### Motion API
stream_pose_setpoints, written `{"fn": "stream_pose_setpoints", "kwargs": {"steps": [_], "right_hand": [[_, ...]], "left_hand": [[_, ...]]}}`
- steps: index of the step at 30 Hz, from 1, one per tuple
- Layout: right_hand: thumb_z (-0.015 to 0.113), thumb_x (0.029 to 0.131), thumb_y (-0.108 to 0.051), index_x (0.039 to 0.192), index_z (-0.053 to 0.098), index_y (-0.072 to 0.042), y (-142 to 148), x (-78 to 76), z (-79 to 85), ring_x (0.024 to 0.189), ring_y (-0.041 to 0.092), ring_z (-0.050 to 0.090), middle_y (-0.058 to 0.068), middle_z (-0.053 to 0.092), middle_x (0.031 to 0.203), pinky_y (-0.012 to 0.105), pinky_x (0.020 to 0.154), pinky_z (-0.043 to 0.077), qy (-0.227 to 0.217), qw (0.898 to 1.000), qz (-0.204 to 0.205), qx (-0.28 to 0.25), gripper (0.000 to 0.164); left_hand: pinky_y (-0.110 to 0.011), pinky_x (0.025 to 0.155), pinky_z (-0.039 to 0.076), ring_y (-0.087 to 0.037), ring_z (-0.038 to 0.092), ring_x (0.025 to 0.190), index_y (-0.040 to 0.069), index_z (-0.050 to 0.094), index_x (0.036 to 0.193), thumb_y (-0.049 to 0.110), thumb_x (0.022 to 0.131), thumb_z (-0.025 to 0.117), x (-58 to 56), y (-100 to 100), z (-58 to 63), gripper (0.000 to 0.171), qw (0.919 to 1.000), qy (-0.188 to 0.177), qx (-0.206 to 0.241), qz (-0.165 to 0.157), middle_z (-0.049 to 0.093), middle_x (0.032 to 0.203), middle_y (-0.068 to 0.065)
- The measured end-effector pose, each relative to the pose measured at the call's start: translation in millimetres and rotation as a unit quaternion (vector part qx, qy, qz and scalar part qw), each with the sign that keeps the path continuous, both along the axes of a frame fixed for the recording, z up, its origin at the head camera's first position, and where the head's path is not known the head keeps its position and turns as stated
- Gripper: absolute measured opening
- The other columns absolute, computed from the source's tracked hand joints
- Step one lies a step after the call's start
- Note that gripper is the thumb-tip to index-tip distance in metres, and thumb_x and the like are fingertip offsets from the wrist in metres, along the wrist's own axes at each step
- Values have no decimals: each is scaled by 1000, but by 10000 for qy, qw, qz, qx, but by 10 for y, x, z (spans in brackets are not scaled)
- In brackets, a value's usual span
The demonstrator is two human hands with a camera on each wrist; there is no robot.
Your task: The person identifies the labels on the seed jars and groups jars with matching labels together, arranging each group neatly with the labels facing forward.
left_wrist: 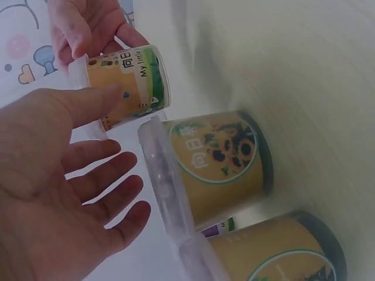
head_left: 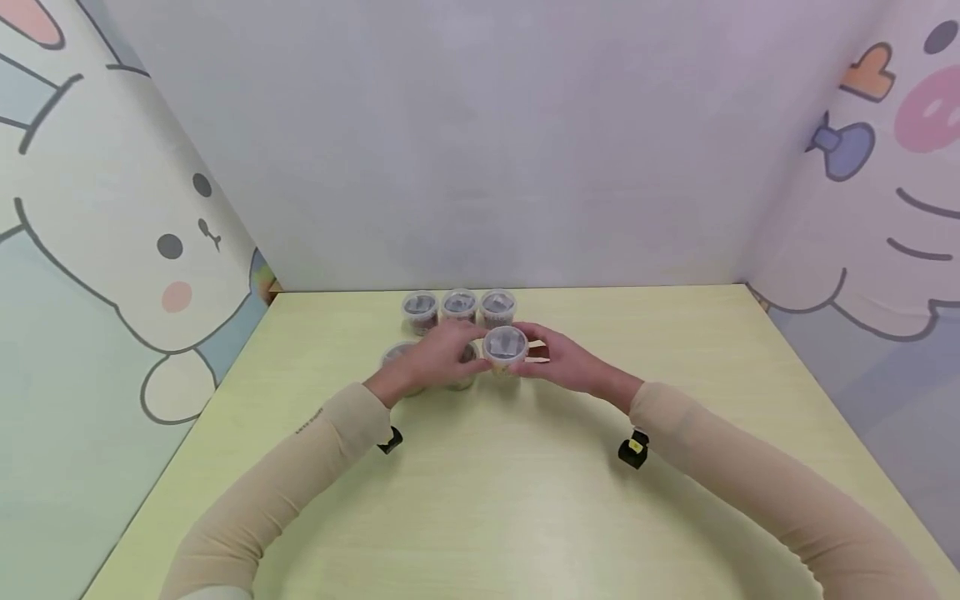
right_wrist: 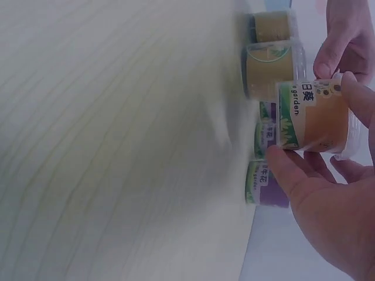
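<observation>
A small lidded cup (head_left: pixel 506 343) with an orange sunflower label (right_wrist: pixel 319 120) is held upright, apparently just above the table. My right hand (head_left: pixel 566 360) grips it from the right, thumb and fingers on opposite sides. My left hand (head_left: pixel 442 354) is at its left; in the left wrist view the thumb (left_wrist: pixel 96 105) overlaps the label, and the other fingers are spread loosely, apart from the cup. Whether that thumb touches cannot be told. Beneath the left hand stand two similar orange-labelled cups (left_wrist: pixel 217 158), partly hidden in the head view.
Three lidded cups (head_left: pixel 459 305) stand in a row at the table's back edge; purple labels show on cups (right_wrist: pixel 269 184) in the right wrist view. The pale wooden table (head_left: pixel 480 500) meets a plain back wall (head_left: pixel 480 150). Cartoon-printed panels (head_left: pixel 112 208) flank both sides.
</observation>
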State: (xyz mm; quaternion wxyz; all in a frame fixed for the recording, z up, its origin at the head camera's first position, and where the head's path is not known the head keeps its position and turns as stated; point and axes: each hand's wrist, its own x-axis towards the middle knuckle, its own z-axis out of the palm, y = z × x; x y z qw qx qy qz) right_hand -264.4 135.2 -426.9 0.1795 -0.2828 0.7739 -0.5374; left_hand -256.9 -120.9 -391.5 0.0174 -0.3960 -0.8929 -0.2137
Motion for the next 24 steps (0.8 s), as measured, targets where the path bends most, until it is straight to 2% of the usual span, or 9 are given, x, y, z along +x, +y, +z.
{"fn": "stream_pose_setpoints", "kwargs": {"steps": [4, 9, 13, 19, 24], "right_hand": [[74, 95, -13, 154, 36, -10, -9, -22, -72, 131, 38, 51, 14, 48, 140, 40, 97, 53, -17, 10000, 63, -65, 71], [75, 94, -12, 154, 36, -9, -29, -36, -148, 130, 36, 52, 15, 49, 140, 41, 97, 53, -75, 9999, 88, -78, 71], [75, 94, -16, 155, 36, -10, -39, -31, -177, 131, 35, 52, 13, 49, 140, 43, 99, 52, -191, 9998, 63, 42, 73], [76, 94, -20, 154, 36, -10, -34, -43, -188, 131, 36, 51, 13, 48, 142, 46, 101, 49, -192, 9997, 19, 153, 73], [75, 95, -22, 154, 35, -9, -24, -67, -216, 132, 36, 51, 13, 46, 144, 47, 103, 48, -308, 9993, 33, 202, 73]], "left_hand": [[-44, 101, 46, -26, 62, 111, 6, 68, 128, 30, 94, 75, 8, -3, -48, 42, 9992, 296, -259, 116, 70, 122, -8], [-45, 105, 44, -29, 63, 114, 3, 69, 126, 27, 92, 77, -6, -24, -150, 42, 9982, 576, -188, 23, 70, 121, -11], [-48, 110, 40, -35, 58, 122, 0, 68, 126, 29, 92, 78, 15, -41, -226, 46, 9966, 730, -338, 188, 67, 126, -16], [-49, 114, 35, -35, 51, 128, 0, 63, 134, 33, 94, 75, 35, -48, -298, 53, 9957, 714, -390, 437, 62, 133, -17], [-49, 115, 32, -33, 47, 131, 1, 58, 138, 33, 96, 73, 40, -58, -369, 55, 9964, 649, -266, 482, 59, 135, -16]]}}
